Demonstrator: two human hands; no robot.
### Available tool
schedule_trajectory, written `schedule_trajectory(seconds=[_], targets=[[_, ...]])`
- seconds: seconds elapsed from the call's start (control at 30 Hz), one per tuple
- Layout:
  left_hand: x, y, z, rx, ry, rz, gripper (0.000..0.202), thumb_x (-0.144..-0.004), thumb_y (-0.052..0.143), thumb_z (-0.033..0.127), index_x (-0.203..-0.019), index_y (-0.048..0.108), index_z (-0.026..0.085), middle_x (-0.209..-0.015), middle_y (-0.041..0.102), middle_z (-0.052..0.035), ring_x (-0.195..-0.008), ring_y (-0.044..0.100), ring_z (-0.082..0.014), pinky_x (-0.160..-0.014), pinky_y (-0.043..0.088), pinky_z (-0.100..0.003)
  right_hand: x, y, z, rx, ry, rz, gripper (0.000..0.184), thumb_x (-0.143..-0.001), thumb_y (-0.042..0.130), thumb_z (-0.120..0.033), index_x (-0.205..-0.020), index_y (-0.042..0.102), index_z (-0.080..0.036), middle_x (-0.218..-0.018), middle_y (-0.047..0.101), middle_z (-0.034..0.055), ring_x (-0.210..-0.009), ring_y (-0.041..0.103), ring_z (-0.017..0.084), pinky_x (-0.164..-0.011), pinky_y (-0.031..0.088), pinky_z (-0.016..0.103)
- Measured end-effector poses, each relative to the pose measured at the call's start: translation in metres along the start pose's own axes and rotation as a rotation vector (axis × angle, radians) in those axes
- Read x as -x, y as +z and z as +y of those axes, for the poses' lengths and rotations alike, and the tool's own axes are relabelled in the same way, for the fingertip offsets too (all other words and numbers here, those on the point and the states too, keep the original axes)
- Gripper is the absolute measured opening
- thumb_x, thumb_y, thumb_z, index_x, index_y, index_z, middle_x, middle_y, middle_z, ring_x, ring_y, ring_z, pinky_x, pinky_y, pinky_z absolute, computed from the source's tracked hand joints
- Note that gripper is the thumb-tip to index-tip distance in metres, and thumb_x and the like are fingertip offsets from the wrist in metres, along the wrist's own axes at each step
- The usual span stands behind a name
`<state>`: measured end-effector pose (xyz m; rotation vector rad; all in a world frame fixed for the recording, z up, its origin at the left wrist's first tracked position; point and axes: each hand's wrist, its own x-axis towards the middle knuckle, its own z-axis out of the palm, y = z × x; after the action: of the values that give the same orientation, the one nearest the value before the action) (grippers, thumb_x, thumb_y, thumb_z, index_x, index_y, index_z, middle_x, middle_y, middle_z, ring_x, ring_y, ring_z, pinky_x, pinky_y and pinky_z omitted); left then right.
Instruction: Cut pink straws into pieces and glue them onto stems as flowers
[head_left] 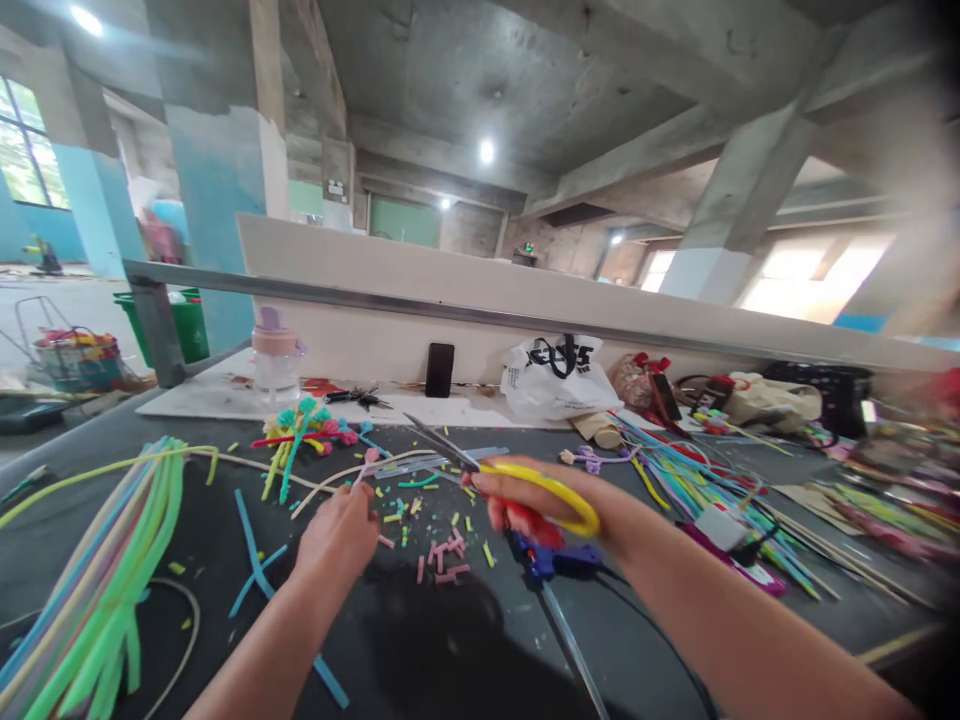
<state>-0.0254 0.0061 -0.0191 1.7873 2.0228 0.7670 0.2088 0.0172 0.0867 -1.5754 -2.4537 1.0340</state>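
My right hand (525, 490) grips a pair of scissors (574, 503) with yellow and red handles, its blades pointing up and left over the table. To its left, my left hand (339, 530) is closed in a pinch on a small pink fuzzy stem piece (367, 462) that sticks up from the fingertips. Short pink cut pieces (448, 555) lie scattered on the dark tabletop between my hands. A blue glue gun (559, 562) with a clear glue stick (566, 635) lies beneath my right hand.
A green-topped bundle of fuzzy stems (161, 520) lies at left, more coloured stems (697, 480) at right. Teal and yellow pipe-cleaner flowers (300, 430) lie behind my left hand. A bottle (276, 360), a phone (440, 370) and a white bag (559, 378) line the back.
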Motion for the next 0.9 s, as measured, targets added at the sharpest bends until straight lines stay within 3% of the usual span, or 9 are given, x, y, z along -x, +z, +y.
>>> schedule_trajectory(seconds=[0.1,0.17,0.27,0.4,0.47,0.6,0.7,0.8,0.9], targets=[[-0.005,-0.005,-0.010,-0.148,-0.045,0.045,0.024,-0.076,0.044,0.021,-0.094,0.058,0.012,-0.104,0.057,-0.0197,-0.102,0.053,-0.0358,-0.082,0.039,-0.045,-0.063,-0.032,-0.001,0.224,0.029,0.159,0.044,-0.078,0.058,-0.045,-0.110,0.054,-0.015,-0.104,0.059,0.0102,-0.082,0.058,0.018,-0.069,0.045,0.029],[-0.007,-0.007,-0.013,-0.210,-0.064,0.037,0.020,-0.077,0.044,0.022,-0.087,0.059,0.013,-0.098,0.058,-0.0185,-0.098,0.055,-0.0355,-0.078,0.041,-0.044,-0.107,-0.041,0.005,0.321,0.063,0.190,0.035,-0.083,0.056,-0.036,-0.111,0.054,-0.015,-0.112,0.056,0.0101,-0.094,0.055,0.021,-0.079,0.046,0.036],[-0.010,-0.007,-0.016,-0.258,-0.090,0.026,0.018,-0.079,0.041,0.023,-0.084,0.058,0.015,-0.094,0.060,-0.0156,-0.092,0.059,-0.0330,-0.072,0.043,-0.041,-0.157,-0.041,0.018,0.415,0.100,0.184,0.029,-0.088,0.050,-0.030,-0.113,0.052,-0.017,-0.115,0.053,0.0080,-0.097,0.055,0.020,-0.082,0.047,0.040],[-0.014,-0.004,-0.020,-0.270,-0.125,0.061,0.021,-0.081,0.038,0.023,-0.095,0.053,0.017,-0.098,0.060,-0.0145,-0.090,0.060,-0.0315,-0.070,0.043,-0.039,-0.193,-0.039,0.031,0.447,0.135,0.172,0.030,-0.088,0.051,-0.030,-0.114,0.051,-0.016,-0.115,0.053,0.0080,-0.097,0.056,0.020,-0.081,0.048,0.040],[-0.016,-0.003,-0.022,-0.262,-0.137,0.062,0.019,-0.081,0.038,0.024,-0.090,0.054,0.018,-0.097,0.060,-0.0146,-0.088,0.060,-0.0317,-0.068,0.042,-0.039,-0.203,-0.041,0.034,0.432,0.148,0.183,0.030,-0.088,0.051,-0.030,-0.114,0.051,-0.016,-0.115,0.053,0.0080,-0.096,0.056,0.020,-0.080,0.048,0.040],[-0.020,-0.001,-0.028,-0.156,-0.153,0.078,0.014,-0.076,0.044,0.023,-0.071,0.055,0.018,-0.088,0.061,-0.0143,-0.080,0.060,-0.0315,-0.063,0.039,-0.038,-0.211,-0.045,0.025,0.332,0.137,0.264,0.030,-0.088,0.051,-0.030,-0.115,0.051,-0.016,-0.115,0.053,0.0081,-0.096,0.056,0.020,-0.080,0.048,0.040],[-0.024,-0.002,-0.030,-0.050,-0.145,0.107,0.016,-0.077,0.043,0.026,-0.066,0.054,0.019,-0.075,0.061,-0.0094,-0.072,0.059,-0.0261,-0.059,0.037,-0.033,-0.198,-0.035,0.009,0.182,0.067,0.356,0.030,-0.088,0.051,-0.030,-0.115,0.051,-0.016,-0.115,0.053,0.0081,-0.096,0.056,0.020,-0.080,0.048,0.040],[-0.024,-0.005,-0.024,0.086,-0.095,0.124,0.021,-0.078,0.043,0.033,-0.065,0.051,0.019,-0.059,0.053,-0.0008,-0.059,0.053,-0.0168,-0.054,0.035,-0.025,-0.162,-0.009,-0.006,-0.022,-0.029,0.427,0.029,-0.088,0.051,-0.030,-0.113,0.052,-0.016,-0.113,0.054,0.0077,-0.095,0.056,0.019,-0.080,0.048,0.039],[-0.010,-0.002,-0.003,0.527,-0.020,-0.018,0.027,-0.076,0.046,0.044,-0.066,0.048,0.019,-0.048,0.038,0.0070,-0.041,0.036,-0.0084,-0.043,0.026,-0.020,-0.108,0.026,-0.013,-0.261,-0.072,0.455,0.023,-0.089,0.045,-0.028,-0.103,0.057,-0.013,-0.094,0.064,0.0064,-0.080,0.061,0.015,-0.073,0.048,0.030]])
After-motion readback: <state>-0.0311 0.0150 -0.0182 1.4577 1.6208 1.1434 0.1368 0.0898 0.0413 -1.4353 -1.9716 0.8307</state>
